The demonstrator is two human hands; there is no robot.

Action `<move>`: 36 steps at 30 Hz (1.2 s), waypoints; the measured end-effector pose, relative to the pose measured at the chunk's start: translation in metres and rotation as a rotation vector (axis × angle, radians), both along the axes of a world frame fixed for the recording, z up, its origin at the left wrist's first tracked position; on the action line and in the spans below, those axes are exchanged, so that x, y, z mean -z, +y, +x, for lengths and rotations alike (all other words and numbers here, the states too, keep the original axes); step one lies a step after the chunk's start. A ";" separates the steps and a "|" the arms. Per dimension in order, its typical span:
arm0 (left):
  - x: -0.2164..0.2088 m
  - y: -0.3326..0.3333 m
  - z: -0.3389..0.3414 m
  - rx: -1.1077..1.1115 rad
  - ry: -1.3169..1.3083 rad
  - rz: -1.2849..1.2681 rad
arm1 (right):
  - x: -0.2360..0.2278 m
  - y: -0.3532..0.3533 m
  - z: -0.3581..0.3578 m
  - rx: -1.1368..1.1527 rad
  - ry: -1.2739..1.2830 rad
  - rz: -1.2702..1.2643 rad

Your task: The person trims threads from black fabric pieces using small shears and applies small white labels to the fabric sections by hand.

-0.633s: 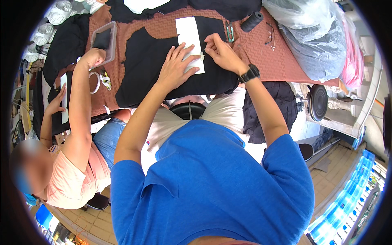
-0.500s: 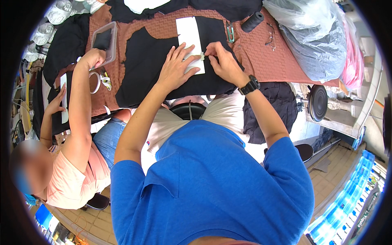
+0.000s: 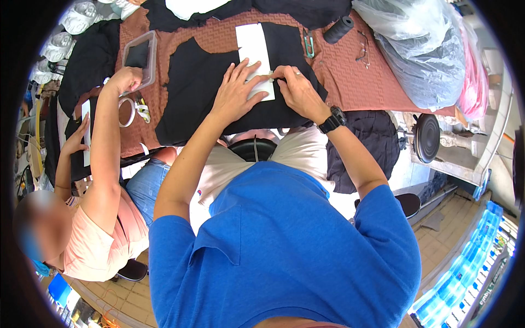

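I take the white strip as the centre of the clock. Under everything spreads the reddish-brown table cover (image 3: 377,76), and at 3 o'clock a big plastic bag (image 3: 415,60) stands at its edge. The black fabric (image 3: 191,76) is laid rather flat before the person. On it, right of its middle, lies the white strip (image 3: 253,44), which points nearly from 12 to 6. A clear box (image 3: 153,52) is at 9 o'clock, with a co-worker's hand (image 3: 128,79) over its near end. At 7 o'clock, the left hand (image 3: 232,90) rests on the strip, fingers spread, grasping nothing. At 4 o'clock, the right hand (image 3: 301,90) has bent fingers, their tips at the strip's edge; whether they pinch something, I cannot tell. Near 2 o'clock are the black spool (image 3: 338,30) and, smaller, the green snips (image 3: 309,46).
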State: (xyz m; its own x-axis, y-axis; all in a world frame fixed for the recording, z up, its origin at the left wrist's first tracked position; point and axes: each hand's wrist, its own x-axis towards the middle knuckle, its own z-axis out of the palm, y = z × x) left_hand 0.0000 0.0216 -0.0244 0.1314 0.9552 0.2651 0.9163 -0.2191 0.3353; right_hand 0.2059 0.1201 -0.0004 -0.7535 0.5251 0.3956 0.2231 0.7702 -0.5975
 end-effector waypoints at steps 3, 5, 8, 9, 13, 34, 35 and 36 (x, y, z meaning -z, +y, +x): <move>0.001 -0.001 0.000 0.001 -0.008 0.020 | -0.001 -0.003 -0.003 0.017 -0.013 0.022; 0.000 0.000 0.001 0.001 -0.008 0.023 | -0.001 -0.004 -0.001 0.020 -0.036 0.061; 0.000 0.000 0.002 0.002 -0.002 0.018 | 0.000 -0.003 0.001 0.005 -0.048 0.119; 0.000 0.000 0.001 0.002 0.002 0.012 | 0.000 -0.003 0.001 -0.001 -0.048 0.122; 0.000 0.000 -0.001 -0.008 -0.030 0.004 | -0.001 -0.002 0.002 -0.022 -0.044 0.119; -0.033 0.002 0.031 -0.651 -0.816 -0.122 | -0.001 -0.006 0.004 0.017 -0.059 0.067; -0.034 0.003 0.032 -0.649 -0.827 -0.124 | -0.001 -0.007 0.003 0.023 -0.058 0.051; -0.038 0.003 0.032 -0.646 -0.839 -0.126 | -0.002 -0.006 0.003 0.025 -0.054 0.045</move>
State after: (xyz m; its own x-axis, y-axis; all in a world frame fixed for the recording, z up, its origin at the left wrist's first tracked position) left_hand 0.0322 0.0251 0.0132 -0.5888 0.8052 -0.0702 0.3117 0.3064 0.8994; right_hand 0.2084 0.1138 0.0013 -0.7615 0.5263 0.3783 0.2732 0.7899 -0.5490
